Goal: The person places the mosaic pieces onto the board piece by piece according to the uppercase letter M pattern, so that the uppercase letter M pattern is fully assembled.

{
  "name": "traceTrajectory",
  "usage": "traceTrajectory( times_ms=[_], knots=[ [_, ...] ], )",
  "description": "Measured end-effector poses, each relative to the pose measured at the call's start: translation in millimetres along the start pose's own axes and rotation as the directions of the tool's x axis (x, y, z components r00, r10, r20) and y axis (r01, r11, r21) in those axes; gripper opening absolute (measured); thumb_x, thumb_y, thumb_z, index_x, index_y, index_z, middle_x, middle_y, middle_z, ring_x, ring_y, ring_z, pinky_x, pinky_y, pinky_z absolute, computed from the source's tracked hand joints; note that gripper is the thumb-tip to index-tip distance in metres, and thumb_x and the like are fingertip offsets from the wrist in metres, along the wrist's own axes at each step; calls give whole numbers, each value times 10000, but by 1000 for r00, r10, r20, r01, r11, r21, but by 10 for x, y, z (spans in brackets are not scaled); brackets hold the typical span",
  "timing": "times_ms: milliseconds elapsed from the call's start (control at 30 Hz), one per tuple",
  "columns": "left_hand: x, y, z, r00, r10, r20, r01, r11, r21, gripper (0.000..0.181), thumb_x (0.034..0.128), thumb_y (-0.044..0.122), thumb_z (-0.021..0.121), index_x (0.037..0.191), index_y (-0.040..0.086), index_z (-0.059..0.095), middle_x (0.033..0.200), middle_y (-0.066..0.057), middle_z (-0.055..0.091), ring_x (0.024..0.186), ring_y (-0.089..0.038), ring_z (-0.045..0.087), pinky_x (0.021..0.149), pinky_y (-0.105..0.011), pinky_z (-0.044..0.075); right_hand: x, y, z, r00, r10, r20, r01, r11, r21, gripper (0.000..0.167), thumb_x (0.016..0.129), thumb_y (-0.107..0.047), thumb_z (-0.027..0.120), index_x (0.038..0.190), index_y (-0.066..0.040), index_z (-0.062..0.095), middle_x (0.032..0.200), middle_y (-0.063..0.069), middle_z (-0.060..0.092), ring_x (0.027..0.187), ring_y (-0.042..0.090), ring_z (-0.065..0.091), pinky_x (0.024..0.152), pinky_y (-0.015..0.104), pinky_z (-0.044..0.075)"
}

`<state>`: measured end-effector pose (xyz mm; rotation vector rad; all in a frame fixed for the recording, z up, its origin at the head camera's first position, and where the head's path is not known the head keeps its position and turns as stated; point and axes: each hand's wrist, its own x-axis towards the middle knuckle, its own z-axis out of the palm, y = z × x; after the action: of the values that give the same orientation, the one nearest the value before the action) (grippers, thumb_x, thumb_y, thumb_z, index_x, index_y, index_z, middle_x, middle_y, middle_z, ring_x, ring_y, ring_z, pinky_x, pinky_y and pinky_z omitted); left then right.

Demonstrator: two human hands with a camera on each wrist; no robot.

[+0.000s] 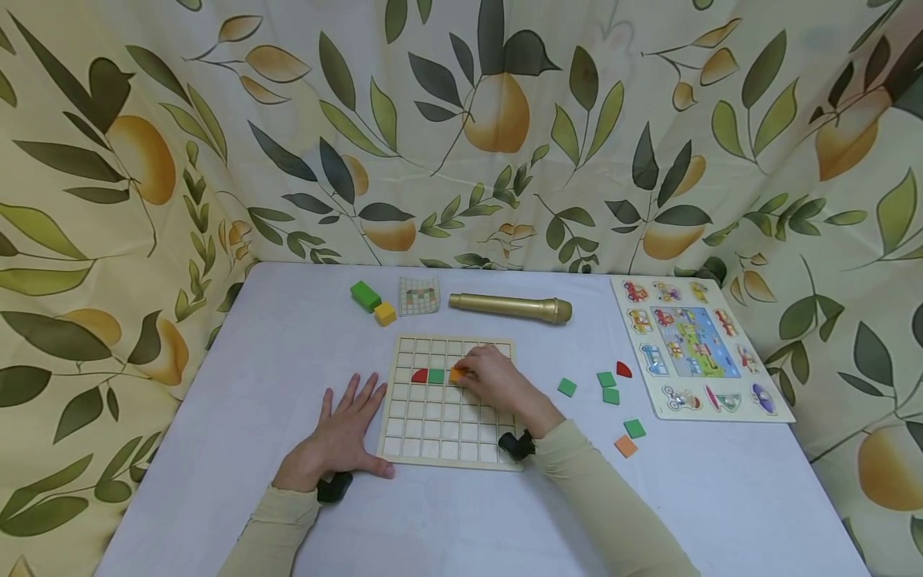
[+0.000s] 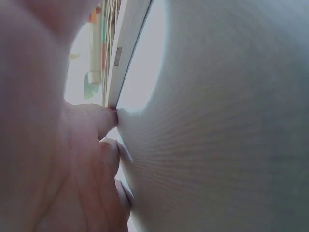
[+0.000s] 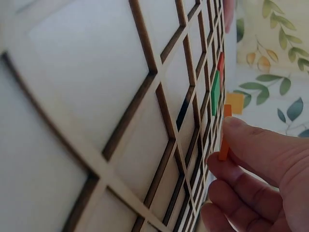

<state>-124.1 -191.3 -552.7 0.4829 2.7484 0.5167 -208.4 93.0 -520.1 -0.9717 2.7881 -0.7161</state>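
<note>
A wooden grid board (image 1: 451,449) lies on the white table. In one of its upper rows sit a red quarter-round tile (image 1: 420,376) and, beside it, a green square tile (image 1: 436,377). My right hand (image 1: 497,381) pinches an orange square tile (image 3: 225,133) between thumb and finger, just right of the green one. Whether that tile touches the board, I cannot tell. My left hand (image 1: 344,433) rests with fingers spread on the table at the board's left edge, its thumb by the lower left corner.
Right of the board lie several green tiles (image 1: 566,388), an orange tile (image 1: 626,446) and a red tile (image 1: 623,369). A picture puzzle board (image 1: 649,377) is farther right. Behind are green (image 1: 365,296) and yellow (image 1: 385,313) blocks, a patterned card (image 1: 419,296) and a gold microphone (image 1: 510,308).
</note>
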Motion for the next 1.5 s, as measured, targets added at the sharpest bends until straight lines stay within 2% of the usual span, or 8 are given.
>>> traceTrajectory(
  times_ms=[467,700,867,1067,1233,1500],
  knots=[
    [10,-10,11,1000,-5,0,5,1000,6,1391,504,792,768,1565,92,203,1623,-111,74,1461,-361,-65,1061,-675,-67,54,-25,52,1000,-6,18,7,1000,-30,199,906,-135,718,1075,-30,736,1013,63,651,985,237,548,866,360,454],
    [2,-16,9,1000,2,-6,-2,1000,-7,1395,504,786,774,1564,85,200,1622,-115,73,1460,-362,-64,1061,-674,-69,69,-15,85,1000,-27,0,27,998,-59,202,885,-135,743,1062,-38,743,987,55,637,931,223,530,808,342,449],
    [-1,-13,8,1000,3,-10,-3,1000,-14,1394,502,788,773,1563,85,205,1621,-119,78,1460,-366,-61,1060,-674,-73,52,16,97,1000,-10,-29,7,997,-77,246,882,-163,748,1095,-42,731,1025,65,635,970,232,529,845,359,450],
    [4,-12,11,1000,1,-7,-1,1000,-12,1394,503,786,774,1564,85,203,1622,-117,76,1460,-364,-63,1059,-675,-73,-61,95,10,997,31,-70,-32,999,-13,272,895,-155,723,1134,-26,715,1054,71,626,974,232,518,845,374,445],
    [2,-14,13,1000,-2,-1,2,1000,-17,1396,504,780,779,1565,88,194,1623,-110,66,1460,-352,-78,1063,-665,-82,-204,253,-86,992,66,-103,-67,998,-9,279,915,-160,698,1152,-13,701,1070,77,638,987,248,528,859,387,451],
    [7,-22,15,1000,0,4,0,1000,-13,1392,510,774,781,1566,85,191,1623,-114,64,1459,-356,-77,1062,-666,-85,-518,597,-327,962,195,-190,-191,981,40,261,924,-137,674,1137,13,698,1064,107,660,1040,295,541,907,453,439]
  ],
)
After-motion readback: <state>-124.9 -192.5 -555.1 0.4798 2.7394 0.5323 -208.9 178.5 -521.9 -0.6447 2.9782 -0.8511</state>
